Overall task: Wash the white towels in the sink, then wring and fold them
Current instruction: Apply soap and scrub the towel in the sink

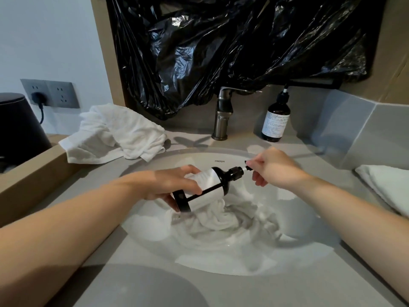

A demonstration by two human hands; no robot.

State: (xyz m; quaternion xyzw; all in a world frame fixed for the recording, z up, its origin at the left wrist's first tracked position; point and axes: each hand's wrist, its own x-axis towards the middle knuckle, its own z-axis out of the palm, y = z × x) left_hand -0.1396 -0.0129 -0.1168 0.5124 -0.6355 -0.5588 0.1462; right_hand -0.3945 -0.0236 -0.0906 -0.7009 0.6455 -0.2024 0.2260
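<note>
Since it lies soaked and bunched mid-basin in the sink [221, 262], the white towel [221, 216] will probably feel heavy, limp and slick; grab a thick fold, not an edge. Over it the left hand [172, 185] grips a tilted pump bottle [208, 187]; the right hand [276, 169] pinches its nozzle [246, 167]. More towels [115, 134] heap at ten o'clock.

You have a glossy, smooth white ceramic sink [221, 262] before you, and in it a wet-looking cloth towel [221, 218], soft and rumpled. The bottle [223, 178] you hold is dark and glossy, its white label [204, 181] matt; the far bottle [275, 120] has the same shine. The tap [222, 116] is brushed metal, dull rather than mirror-bright. Your counter [141, 284] is grey, matt and smooth. The bag [232, 47] above is black plastic, crinkled and shiny. The towel heap [115, 134] and folded towel [385, 185] are fluffy white cloth
</note>
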